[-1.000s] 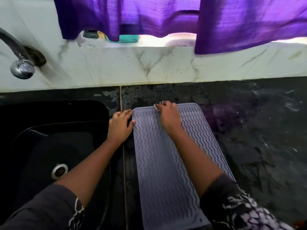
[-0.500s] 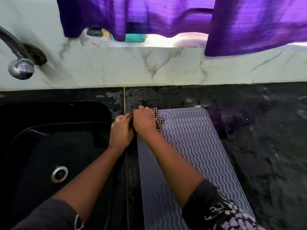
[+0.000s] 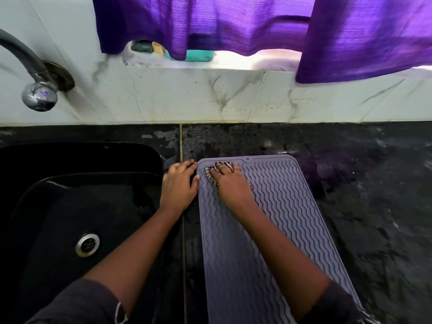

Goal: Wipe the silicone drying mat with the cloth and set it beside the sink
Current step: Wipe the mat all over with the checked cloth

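A grey silicone drying mat (image 3: 287,206) with wavy ridges lies flat on the dark countertop, just right of the black sink (image 3: 70,202). My right hand (image 3: 230,183) presses a small checked cloth (image 3: 222,166) onto the mat's far left corner; only the cloth's edges show under the fingers. My left hand (image 3: 180,185) rests palm down on the counter strip between sink and mat, its fingertips touching the mat's left edge.
A chrome tap (image 3: 38,95) hangs over the sink at the far left. A white marble-tiled wall rises behind the counter, with a sill holding a teal soap dish (image 3: 199,56) and a purple curtain (image 3: 257,24) above. Dark wet countertop (image 3: 374,195) extends to the right.
My right hand with the cloth swept from the mat's far middle to its far left corner, then slightly back right. My left hand stayed at the mat's left edge.
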